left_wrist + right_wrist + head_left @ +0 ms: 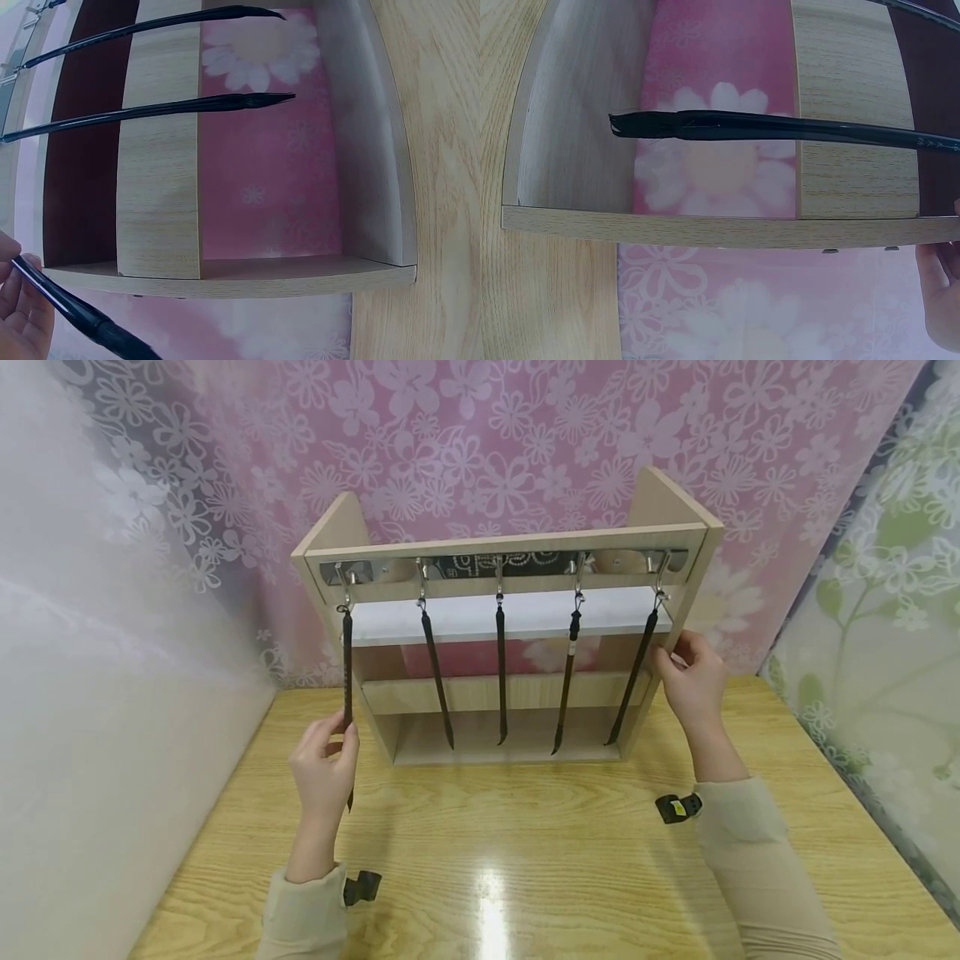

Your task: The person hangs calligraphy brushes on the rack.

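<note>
My left hand (324, 768) pinches the leftmost calligraphy brush (347, 668) between thumb and fingers, partway down its dark handle. That brush's top loop is at the leftmost metal hook (345, 575), and its tip points down below my hand. In the left wrist view, the brush (82, 315) slants past the fingertips, outside the shelf's side panel. My right hand (693, 681) grips the right side panel of the wooden shelf (678, 589), thumb in front and fingers around its edge. Nearest it hangs the rightmost brush (735, 126).
Three more brushes hang between the outer two, including the middle brush (502, 677). The metal hook rail (465, 566) runs along the shelf's upper front board. A white shelf board (465, 617) lies behind them. The shelf stands on a wood-grain table (450, 843) against a pink floral backdrop (510, 452).
</note>
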